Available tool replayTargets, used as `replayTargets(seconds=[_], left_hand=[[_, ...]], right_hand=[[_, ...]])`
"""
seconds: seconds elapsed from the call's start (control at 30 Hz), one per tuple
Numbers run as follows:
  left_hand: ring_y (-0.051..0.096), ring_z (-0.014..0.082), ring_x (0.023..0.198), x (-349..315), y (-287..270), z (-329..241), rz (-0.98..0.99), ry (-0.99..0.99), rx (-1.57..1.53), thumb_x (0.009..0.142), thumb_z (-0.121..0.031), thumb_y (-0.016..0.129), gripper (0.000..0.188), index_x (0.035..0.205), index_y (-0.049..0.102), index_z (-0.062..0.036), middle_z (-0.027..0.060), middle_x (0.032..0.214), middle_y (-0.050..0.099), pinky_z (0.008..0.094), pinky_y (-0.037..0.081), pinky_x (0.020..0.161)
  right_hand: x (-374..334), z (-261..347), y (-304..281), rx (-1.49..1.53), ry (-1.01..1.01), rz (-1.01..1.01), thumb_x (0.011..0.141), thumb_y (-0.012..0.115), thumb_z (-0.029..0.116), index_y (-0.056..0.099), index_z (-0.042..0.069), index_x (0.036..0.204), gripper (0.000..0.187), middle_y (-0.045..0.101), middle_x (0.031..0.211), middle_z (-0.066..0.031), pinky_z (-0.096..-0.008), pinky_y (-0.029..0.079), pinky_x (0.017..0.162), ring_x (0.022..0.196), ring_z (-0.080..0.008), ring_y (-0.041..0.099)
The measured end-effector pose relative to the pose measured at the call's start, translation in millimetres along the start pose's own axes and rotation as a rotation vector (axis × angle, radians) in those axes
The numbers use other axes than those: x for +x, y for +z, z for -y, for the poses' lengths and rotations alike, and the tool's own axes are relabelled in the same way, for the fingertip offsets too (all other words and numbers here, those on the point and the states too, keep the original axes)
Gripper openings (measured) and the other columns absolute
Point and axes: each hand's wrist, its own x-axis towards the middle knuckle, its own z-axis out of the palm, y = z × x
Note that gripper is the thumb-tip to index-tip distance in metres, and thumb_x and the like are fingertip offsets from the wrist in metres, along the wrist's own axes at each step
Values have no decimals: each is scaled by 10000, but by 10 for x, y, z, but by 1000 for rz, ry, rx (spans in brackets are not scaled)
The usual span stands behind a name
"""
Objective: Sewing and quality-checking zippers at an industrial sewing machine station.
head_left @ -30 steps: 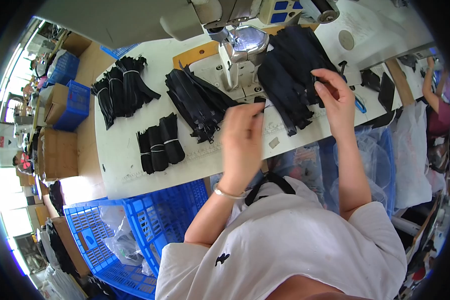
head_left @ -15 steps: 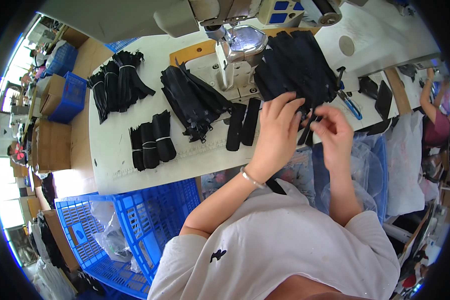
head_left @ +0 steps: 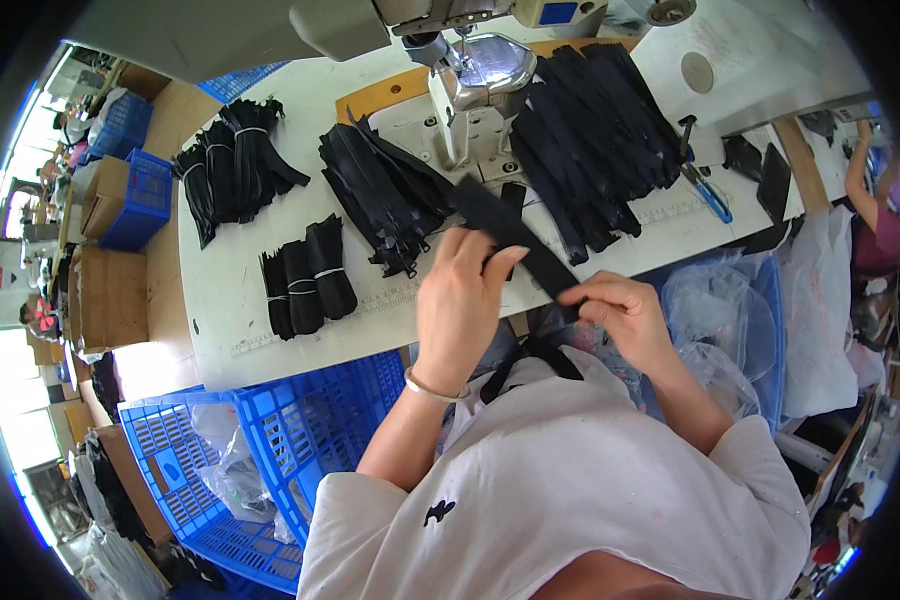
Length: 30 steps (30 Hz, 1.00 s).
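A black fabric strip [head_left: 535, 258] slants over the table's front edge. My left hand [head_left: 459, 300] grips it along its left side, thumb stretched toward me. At the strip's near end, my right hand [head_left: 620, 312] pinches it between thumb and fingers. Whether a thinner piece lies against it there I cannot tell. Behind it another black strip [head_left: 513, 196] lies partly covered on the table. Left of my hands is a loose pile of black zippers [head_left: 380, 195]; to the right, beside the sewing machine [head_left: 478, 75], a larger fanned zipper pile [head_left: 595, 150].
Tied black bundles [head_left: 235, 160] and rolled bundles [head_left: 308, 277] lie on the table's left. Blue-handled scissors [head_left: 708, 195] rest at the right. A blue crate [head_left: 245, 420] stands below left; a blue bin with clear plastic bags [head_left: 715, 300] is below right.
My hands have left the right zipper pile's near end and moved apart. The left went left and took up one of the two strips; the right moved nearer and holds its end.
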Motion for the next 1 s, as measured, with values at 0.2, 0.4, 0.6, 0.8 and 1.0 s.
replayTargets(seconds=[0.2,0.4,0.6,0.8,1.0], left_hand=[[554,285,672,-84,-54,215,-103,-79,205,774,-76,692,208,915,570,17,141,812,555,354,446,613],[532,250,599,-87,14,251,-212,-60,176,731,-33,711,172,835,584,18,118,772,549,346,432,579],[562,159,558,-118,-69,115,-231,-127,-121,786,-26,692,106,827,607,23,71,710,589,271,447,512],[631,147,595,-114,-150,63,-79,-432,-898,878,-63,625,146,938,645,68,92,710,646,256,551,566],[619,154,588,-153,-152,55,-8,-496,-1083,887,-129,629,199,904,650,68,103,712,645,277,537,545]], right_hand=[[105,-110,-109,209,88,-105,813,654,-27,581,-32,1092,288,650,880,-73,-236,518,716,787,-99,621],[48,-97,-147,212,135,-147,809,639,-39,621,-40,913,106,659,794,-100,-251,546,632,672,-149,654],[88,54,-144,153,103,-228,826,643,-27,620,-66,946,128,658,799,-115,-254,567,611,662,-155,663],[196,365,66,208,-15,-112,812,664,-19,623,-53,893,97,641,840,-70,-248,545,664,737,-108,626],[564,309,273,48,-11,-1,807,693,69,647,-17,852,108,646,912,-54,-241,480,710,794,-88,607]])
